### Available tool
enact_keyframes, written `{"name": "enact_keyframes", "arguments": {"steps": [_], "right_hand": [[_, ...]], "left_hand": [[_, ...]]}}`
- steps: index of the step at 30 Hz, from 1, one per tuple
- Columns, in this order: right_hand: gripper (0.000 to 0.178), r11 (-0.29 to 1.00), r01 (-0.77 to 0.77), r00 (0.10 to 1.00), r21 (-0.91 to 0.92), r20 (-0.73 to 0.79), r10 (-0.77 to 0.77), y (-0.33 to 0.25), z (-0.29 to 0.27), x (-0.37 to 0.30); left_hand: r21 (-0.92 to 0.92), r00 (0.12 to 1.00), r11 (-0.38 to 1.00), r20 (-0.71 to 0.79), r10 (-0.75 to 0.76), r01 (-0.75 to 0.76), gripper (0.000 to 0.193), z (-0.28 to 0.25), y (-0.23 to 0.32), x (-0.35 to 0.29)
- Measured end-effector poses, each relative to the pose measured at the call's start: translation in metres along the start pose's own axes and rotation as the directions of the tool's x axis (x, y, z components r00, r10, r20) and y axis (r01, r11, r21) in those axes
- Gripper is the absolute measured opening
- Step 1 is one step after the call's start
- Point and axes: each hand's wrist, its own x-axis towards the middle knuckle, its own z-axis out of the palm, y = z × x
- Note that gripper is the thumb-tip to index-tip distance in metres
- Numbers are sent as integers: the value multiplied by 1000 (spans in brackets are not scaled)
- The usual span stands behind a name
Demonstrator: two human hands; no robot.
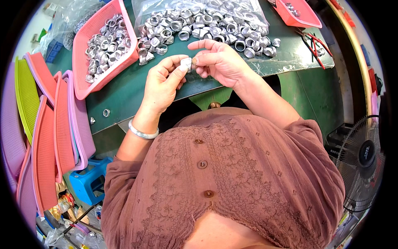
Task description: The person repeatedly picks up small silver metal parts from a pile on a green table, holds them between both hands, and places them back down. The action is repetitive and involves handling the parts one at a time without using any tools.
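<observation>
My left hand pinches a silver signet-style ring between thumb and fingers, its broad flat face turned up. Close against the ring's right side is my right hand, thumb and a finger pressed together on something small I cannot make out, index finger stretched out above. Just beyond both hands, a large heap of similar silver rings spills from a clear plastic bag onto the green table. A pink basket to the left holds more of these rings.
Two loose rings lie near the table's left edge. Red-handled pliers rest at the right, below another pink basket. Stacked coloured baskets and a blue stool stand at left; a fan stands at right.
</observation>
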Motion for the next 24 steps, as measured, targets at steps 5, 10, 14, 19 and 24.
{"name": "enact_keyframes", "arguments": {"steps": [5, 10, 14, 19, 24], "right_hand": [[37, 1000, -11, 1000, 7, -4, 11, 0, -1, 0], [36, 999, 14, 1000, -34, 9, -14, 3, -4, 2], [36, 971, 62, 997, -231, -36, -73, -7, -2, 0], [30, 402, 392, 797, -827, 87, -598, -11, -1, 22], [19, -372, 296, 628, -880, 472, -618, -7, 0, 59]], "left_hand": [[-5, 1000, 1000, 5, 0, 0, 26, 0, -2, 1], [-11, 1000, 1000, 5, -6, 6, 26, 0, -3, 1], [-7, 1000, 1000, -6, -19, 19, 26, -2, -4, 1], [-130, 998, 991, -54, -35, 28, 24, -6, -10, 1], [-276, 996, 959, -44, -78, 62, 23, -13, -8, 0]]}}
